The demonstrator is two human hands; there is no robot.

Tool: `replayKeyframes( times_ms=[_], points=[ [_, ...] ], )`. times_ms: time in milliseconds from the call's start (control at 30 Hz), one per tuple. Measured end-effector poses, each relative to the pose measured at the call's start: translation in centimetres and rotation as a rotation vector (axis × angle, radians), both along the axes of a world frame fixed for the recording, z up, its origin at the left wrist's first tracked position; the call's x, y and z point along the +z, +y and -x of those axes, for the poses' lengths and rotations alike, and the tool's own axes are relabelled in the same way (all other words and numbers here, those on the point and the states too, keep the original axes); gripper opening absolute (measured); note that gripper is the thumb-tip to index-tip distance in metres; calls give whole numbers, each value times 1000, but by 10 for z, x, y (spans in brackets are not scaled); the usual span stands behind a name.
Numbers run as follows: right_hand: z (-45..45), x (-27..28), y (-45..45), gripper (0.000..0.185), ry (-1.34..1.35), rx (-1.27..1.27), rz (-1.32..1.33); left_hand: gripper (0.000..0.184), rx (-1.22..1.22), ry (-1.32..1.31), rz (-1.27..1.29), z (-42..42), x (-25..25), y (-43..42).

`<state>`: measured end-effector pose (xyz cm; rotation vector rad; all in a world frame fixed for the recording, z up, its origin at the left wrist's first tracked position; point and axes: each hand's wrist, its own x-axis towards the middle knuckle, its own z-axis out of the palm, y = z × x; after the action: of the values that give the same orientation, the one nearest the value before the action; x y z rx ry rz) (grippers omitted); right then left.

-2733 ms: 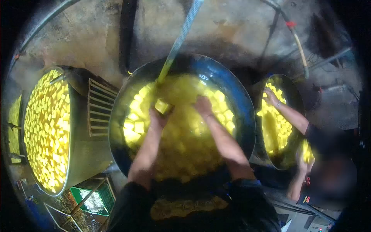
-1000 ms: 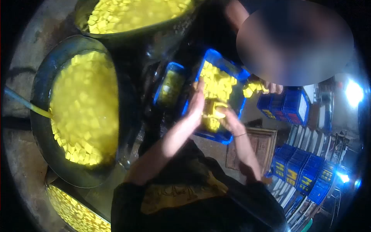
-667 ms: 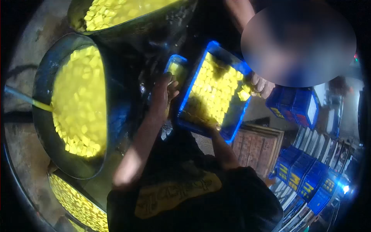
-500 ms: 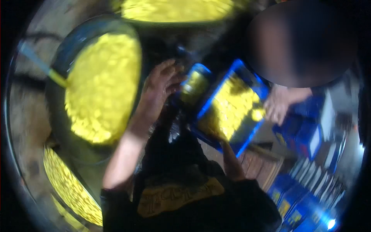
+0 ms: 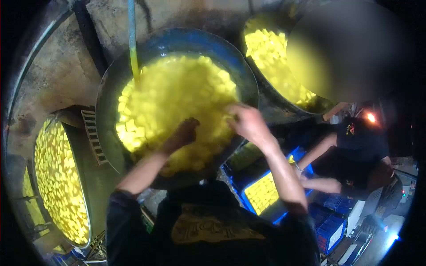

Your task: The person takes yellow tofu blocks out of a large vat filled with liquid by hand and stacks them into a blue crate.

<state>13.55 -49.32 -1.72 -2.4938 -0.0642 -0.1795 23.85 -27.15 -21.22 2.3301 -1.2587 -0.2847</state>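
Note:
A large dark wok (image 5: 248, 84) in front of me holds many yellow cubes (image 5: 131, 133), with haze over its middle. My left hand (image 5: 184, 133) hangs over the near part of the wok, its fingers curled and in shadow; what they hold, if anything, is hidden. Over the wok's right side is my right hand (image 5: 247, 122), fingers bent together in a pinch; a bit of yellow shows by the fingertips, too blurred to name. A long-handled tool, its pale blue-green handle (image 5: 132, 35) upright, dips into the cubes at the back left.
Another pan (image 5: 306, 106) of cubes stands at the back right, and a metal-rimmed vessel (image 5: 88, 221) of cubes at the left. A co-worker's arms (image 5: 321, 153) reach over a blue crate (image 5: 244, 195) holding yellow cubes. Blue boxes (image 5: 328, 226) stand at the lower right.
My view has turned left toward the wok. My hands have moved from around the blue crate to over the wok. My left hand's spread fingers have curled.

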Motion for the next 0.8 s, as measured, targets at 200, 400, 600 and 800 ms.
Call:
replayKeyframes(
  times_ms=[200,400,600,800],
  points=[
    [-113,-125,43,31,755,270,564,24,-78,43,1,-9,-80,-31],
    [-127,-179,48,29,886,238,735,21,23,356,759,-15,-165,-34],
    [-173,-130,4,43,1027,331,392,44,41,275,210,-37,-44,-8],
    [-264,-120,-40,50,923,12,54,42,82,88,251,-105,2,-10]
  ],
)
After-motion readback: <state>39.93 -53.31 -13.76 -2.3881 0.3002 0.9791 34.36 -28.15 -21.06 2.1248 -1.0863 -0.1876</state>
